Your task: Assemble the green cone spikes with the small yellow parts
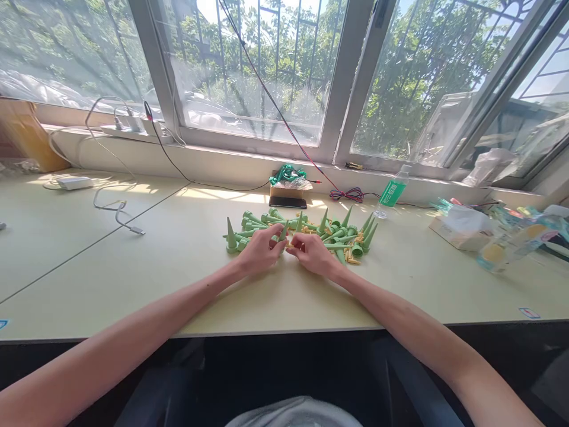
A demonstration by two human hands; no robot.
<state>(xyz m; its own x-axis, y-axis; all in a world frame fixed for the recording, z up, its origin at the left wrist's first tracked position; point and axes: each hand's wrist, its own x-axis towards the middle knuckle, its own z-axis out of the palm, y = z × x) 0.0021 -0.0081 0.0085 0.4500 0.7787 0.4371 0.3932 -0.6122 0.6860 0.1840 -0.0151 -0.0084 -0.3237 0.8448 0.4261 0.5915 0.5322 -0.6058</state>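
Note:
My left hand (263,249) is closed around a green plastic cone spike (283,230), its tip pointing up. Close beside it, my right hand (312,254) pinches a small yellow piece (289,244) near the spike; whether the two parts touch I cannot tell. Behind both hands lies a pile of similar green spikes (344,234), some upright and others on their sides. Small yellow pieces (352,257) are scattered among them, mostly at the pile's right end. One green spike (231,238) stands upright at the far left of the group.
Behind the pile are a dark phone (288,203) and a small box with green items (290,182). A clear bottle (393,193) with a green label stands to the right. Farther right sit a tissue box (457,228) and plastic bags (511,243). Cables (118,207) lie at left.

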